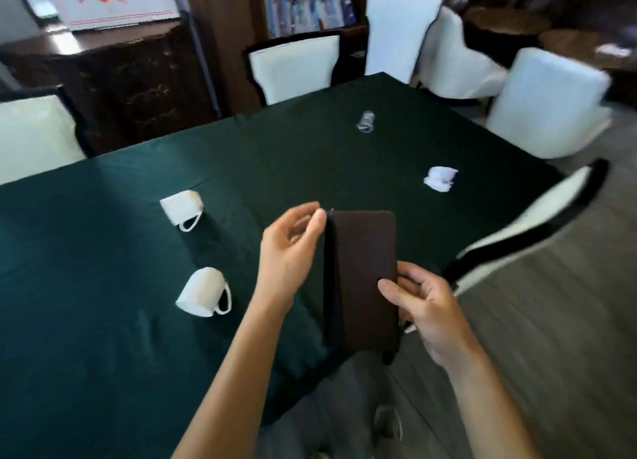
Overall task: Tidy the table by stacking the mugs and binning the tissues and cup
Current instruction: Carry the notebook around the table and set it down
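Note:
Two white mugs lie on their sides on the dark green tablecloth (103, 251), one further back (182, 207) and one nearer (203, 291), both left of my hands. A crumpled white tissue (440, 178) sits at the right, and a clear plastic cup (366, 121) lies tipped over further back. Between my hands, over the table's near corner, is a flat dark brown rectangular object (365, 269); what it is I cannot tell. My left hand (293, 251) pinches its upper left edge. My right hand (424, 307) grips its lower right edge, thumb on the front face.
White-cushioned chairs with dark frames ring the table: one at the right edge (524, 231), others at the far side (293, 65) and the left (31, 134). A dark wooden cabinet (120, 79) and bookshelves stand behind. Wooden floor lies to the right.

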`<state>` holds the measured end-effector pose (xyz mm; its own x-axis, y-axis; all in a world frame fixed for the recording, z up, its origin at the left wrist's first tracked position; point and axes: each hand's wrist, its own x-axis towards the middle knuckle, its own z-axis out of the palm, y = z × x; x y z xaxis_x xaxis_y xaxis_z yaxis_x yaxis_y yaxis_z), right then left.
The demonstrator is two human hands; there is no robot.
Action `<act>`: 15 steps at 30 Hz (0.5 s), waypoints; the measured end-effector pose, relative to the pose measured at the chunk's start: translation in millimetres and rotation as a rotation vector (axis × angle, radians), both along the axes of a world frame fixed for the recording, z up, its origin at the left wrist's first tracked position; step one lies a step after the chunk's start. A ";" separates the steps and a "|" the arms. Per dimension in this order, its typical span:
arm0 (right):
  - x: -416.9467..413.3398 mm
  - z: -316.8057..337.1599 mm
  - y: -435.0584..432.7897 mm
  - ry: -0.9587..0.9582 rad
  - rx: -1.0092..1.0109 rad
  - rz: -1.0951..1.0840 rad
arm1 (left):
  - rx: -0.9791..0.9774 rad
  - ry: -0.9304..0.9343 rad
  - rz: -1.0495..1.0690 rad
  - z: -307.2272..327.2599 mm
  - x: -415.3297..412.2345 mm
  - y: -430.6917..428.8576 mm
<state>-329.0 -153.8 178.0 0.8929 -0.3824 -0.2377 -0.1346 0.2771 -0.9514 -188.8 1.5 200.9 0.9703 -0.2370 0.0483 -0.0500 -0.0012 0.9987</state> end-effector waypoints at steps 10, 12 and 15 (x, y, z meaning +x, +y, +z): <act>-157.7 37.0 -40.8 -0.169 -0.069 -0.319 | -0.192 0.111 -0.528 75.4 -117.1 -113.0; -193.7 42.6 -54.6 -0.182 -0.066 -0.422 | -0.213 0.183 -0.608 74.9 -155.4 -137.3; -244.3 49.6 -75.6 -0.201 -0.061 -0.591 | -0.220 0.267 -0.743 68.3 -217.5 -169.7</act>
